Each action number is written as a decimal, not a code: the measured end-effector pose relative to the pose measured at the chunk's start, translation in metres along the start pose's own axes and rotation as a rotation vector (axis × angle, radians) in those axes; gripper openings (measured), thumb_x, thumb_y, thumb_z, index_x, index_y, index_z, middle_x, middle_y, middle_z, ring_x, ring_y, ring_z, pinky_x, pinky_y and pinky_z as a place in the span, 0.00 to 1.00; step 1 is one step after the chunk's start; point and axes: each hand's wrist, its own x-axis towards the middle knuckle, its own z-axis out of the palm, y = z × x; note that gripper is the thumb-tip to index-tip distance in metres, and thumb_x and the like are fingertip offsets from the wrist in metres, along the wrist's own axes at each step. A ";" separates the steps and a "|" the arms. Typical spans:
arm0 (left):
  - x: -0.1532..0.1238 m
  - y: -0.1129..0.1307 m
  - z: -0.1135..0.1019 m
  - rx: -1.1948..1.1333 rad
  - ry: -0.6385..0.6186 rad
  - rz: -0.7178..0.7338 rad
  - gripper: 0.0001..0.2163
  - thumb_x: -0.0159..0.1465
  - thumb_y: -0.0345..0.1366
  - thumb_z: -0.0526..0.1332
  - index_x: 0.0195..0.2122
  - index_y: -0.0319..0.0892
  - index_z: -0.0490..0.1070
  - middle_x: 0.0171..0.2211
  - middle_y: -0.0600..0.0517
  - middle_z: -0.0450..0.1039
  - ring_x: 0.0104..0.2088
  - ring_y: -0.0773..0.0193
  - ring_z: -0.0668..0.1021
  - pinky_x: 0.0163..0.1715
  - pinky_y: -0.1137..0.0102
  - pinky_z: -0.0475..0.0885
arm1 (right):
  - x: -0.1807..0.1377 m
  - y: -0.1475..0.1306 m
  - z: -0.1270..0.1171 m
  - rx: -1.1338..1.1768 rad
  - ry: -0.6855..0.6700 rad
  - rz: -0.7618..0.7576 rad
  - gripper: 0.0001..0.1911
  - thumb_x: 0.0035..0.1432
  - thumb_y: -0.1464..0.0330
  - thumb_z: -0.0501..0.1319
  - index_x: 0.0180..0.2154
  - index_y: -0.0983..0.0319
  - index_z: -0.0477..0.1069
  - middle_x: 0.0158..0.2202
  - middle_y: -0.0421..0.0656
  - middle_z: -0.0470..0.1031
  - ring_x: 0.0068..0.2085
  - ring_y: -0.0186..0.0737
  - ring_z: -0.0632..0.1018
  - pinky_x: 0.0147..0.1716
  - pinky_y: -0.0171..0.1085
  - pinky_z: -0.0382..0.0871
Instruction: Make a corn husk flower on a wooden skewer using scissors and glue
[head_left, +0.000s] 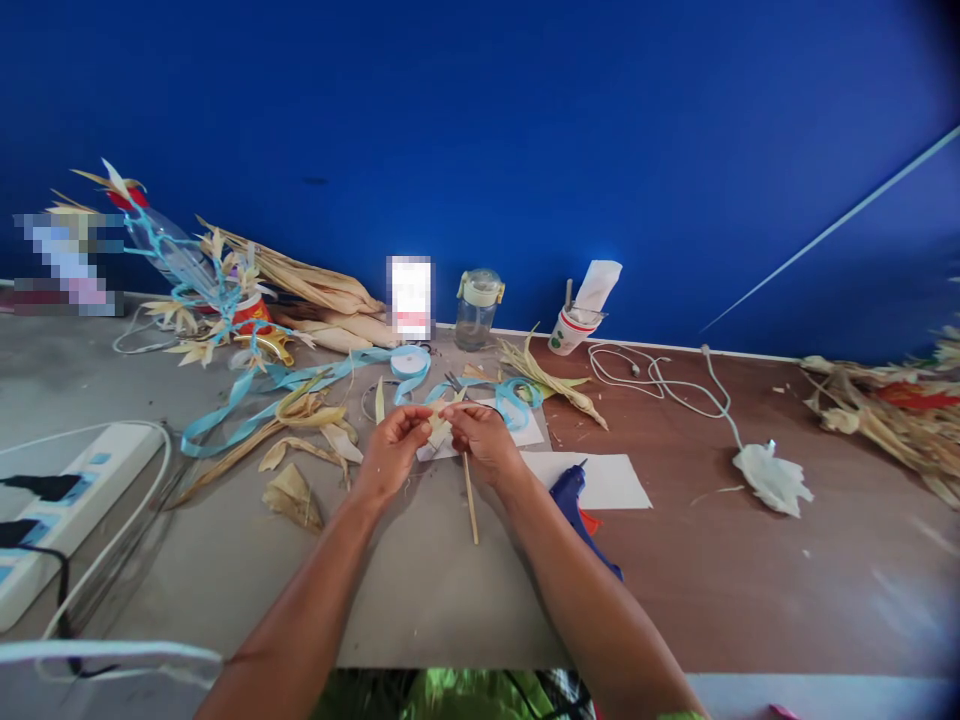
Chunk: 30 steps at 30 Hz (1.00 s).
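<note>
In the middle of the table, my left hand [395, 447] and my right hand [484, 437] come together, fingertips closed on a small pale piece of corn husk [439, 432]. My fingers partly cover it. A thin wooden stick [471, 505] runs down from beneath my right hand; whether it is joined to the husk is hidden. Behind my hands are loops of light blue ribbon [517, 402] and a ribbon roll [409, 362]. To the right of my right forearm a blue glue gun [574, 500] rests partly on white paper [619, 480].
Dried husks [304, 400] lie to the left, near a white power strip [82, 515]. Along the blue wall stand a bottle [478, 310], a paper cup [574, 332] and a blue-netted plastic bottle [169, 250]. A white cable [675, 390] and more husks [892, 420] are on the right.
</note>
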 end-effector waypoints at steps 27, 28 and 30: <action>0.002 -0.004 -0.010 0.038 -0.055 -0.107 0.14 0.51 0.47 0.66 0.28 0.39 0.75 0.25 0.53 0.69 0.20 0.72 0.65 0.22 0.74 0.57 | 0.005 -0.010 -0.013 -0.015 0.075 -0.088 0.16 0.40 0.59 0.69 0.22 0.62 0.67 0.12 0.29 0.53 0.16 0.24 0.53 0.18 0.31 0.46; 0.001 -0.003 -0.009 0.040 -0.058 -0.107 0.16 0.51 0.48 0.66 0.29 0.39 0.75 0.26 0.52 0.70 0.20 0.72 0.65 0.21 0.73 0.57 | 0.004 -0.009 -0.013 -0.019 0.060 -0.079 0.15 0.41 0.60 0.69 0.22 0.62 0.67 0.12 0.29 0.53 0.16 0.24 0.53 0.18 0.31 0.46; 0.000 -0.001 -0.008 0.060 -0.097 -0.112 0.17 0.50 0.50 0.66 0.28 0.39 0.76 0.24 0.53 0.69 0.20 0.72 0.63 0.21 0.73 0.56 | 0.004 -0.006 -0.013 -0.018 0.027 -0.069 0.15 0.42 0.60 0.68 0.21 0.62 0.66 0.12 0.30 0.54 0.16 0.24 0.53 0.18 0.31 0.47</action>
